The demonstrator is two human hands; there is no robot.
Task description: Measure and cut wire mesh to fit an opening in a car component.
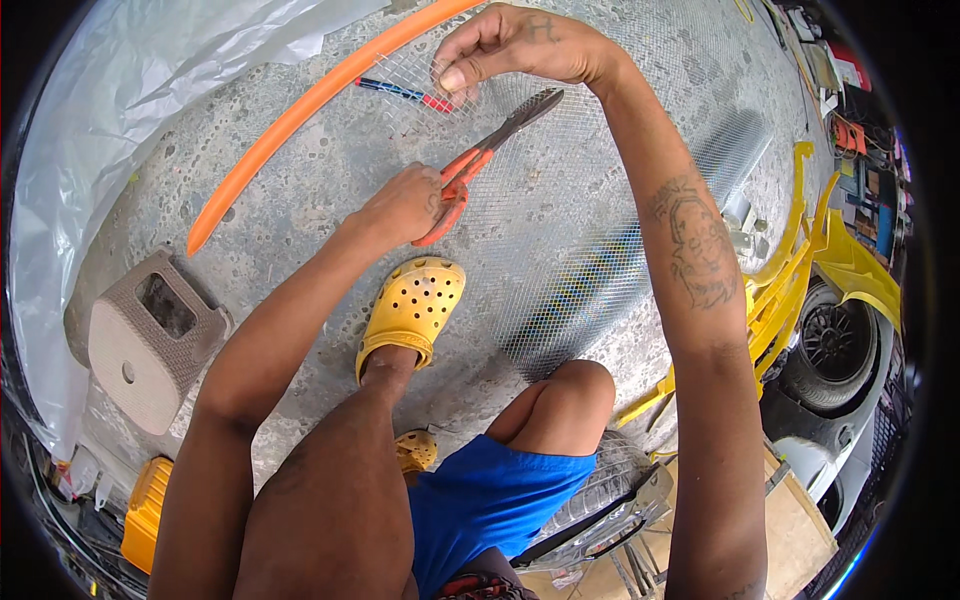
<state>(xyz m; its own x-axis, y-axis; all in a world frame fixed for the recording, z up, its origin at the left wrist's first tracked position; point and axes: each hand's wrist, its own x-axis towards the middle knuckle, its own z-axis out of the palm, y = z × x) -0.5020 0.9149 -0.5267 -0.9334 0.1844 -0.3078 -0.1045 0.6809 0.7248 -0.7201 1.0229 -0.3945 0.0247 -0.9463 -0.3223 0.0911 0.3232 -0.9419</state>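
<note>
My left hand [402, 205] is wrapped around the red handles of a pair of tin snips [465, 175]. Their dark blades point up and to the right, over the wire mesh. Up at the top, my right hand [520, 45] pinches the edge of the silvery wire mesh [560, 180] between thumb and fingers. From there the mesh spreads over the concrete and curls into a roll [590, 285] at the right. Below my right fingertips, behind the mesh, lies a slim blue and red pen-like marker [405, 94]. A curved orange strip [290, 125] lies to its left.
Clear plastic sheeting [130, 110] covers the far left floor. A beige step stool [150, 340] lies on its side at left. My foot in a yellow clog [415, 305] stands near the mesh. At right are yellow panels [790, 290] and a wheel [830, 345].
</note>
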